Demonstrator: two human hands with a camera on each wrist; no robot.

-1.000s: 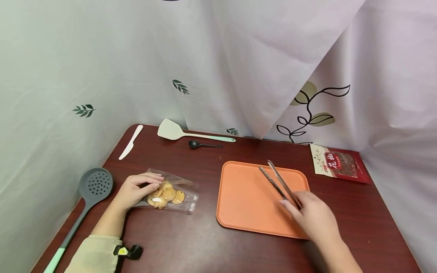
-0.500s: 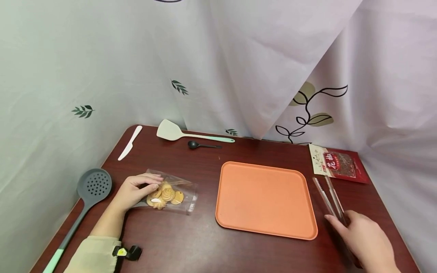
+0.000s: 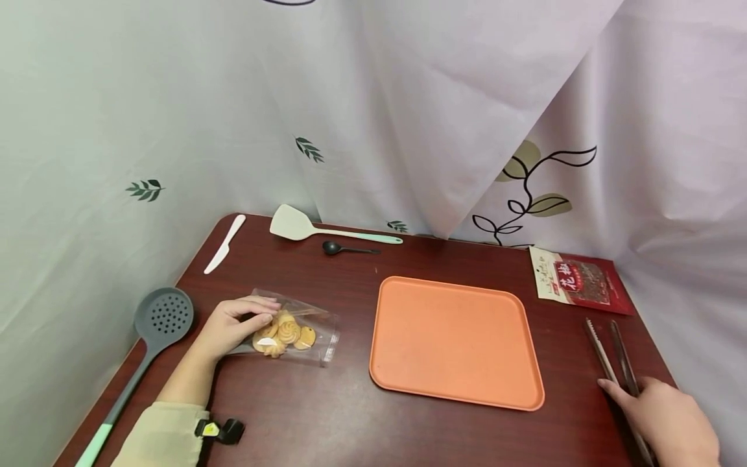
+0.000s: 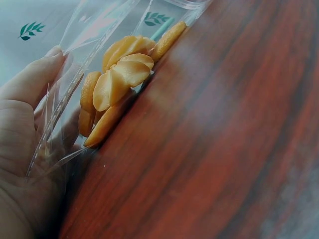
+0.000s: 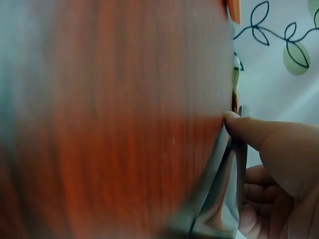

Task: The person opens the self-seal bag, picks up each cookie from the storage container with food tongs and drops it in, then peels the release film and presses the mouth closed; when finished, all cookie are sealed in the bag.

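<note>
- Tongs [image 3: 614, 363] lie on the tabletop [image 3: 408, 434] to the right of the orange tray [image 3: 455, 340], near the right edge, tips pointing toward the red snack packet [image 3: 579, 280].
- Change from one second ago: the tongs were above the tray surface; half a second ago they were just off the tray's right rim; now they sit well clear of the tray, further right and lower in the head view.
- Right hand [image 3: 671, 421] grips the tongs at the handle end; the forefinger lies extended along one arm, the remaining fingers curl under. The right wrist view shows the forefinger tip [image 5: 234, 121] pressing on the metal arm.
- Tong arms stand slightly apart at the tips.
- Left hand [image 3: 230, 326] is unchanged in position: thumb and fingers pinch the end of the clear cookie bag [image 3: 303, 327], which rests on the tabletop left of the tray.
- Cookies [image 4: 117, 84] are piled inside the bag against the hand, as the left wrist view shows.
- Unmoved items: grey skimmer [image 3: 157, 324], white knife [image 3: 224, 243], pale spatula [image 3: 309, 227], black spoon [image 3: 344, 249].
</note>
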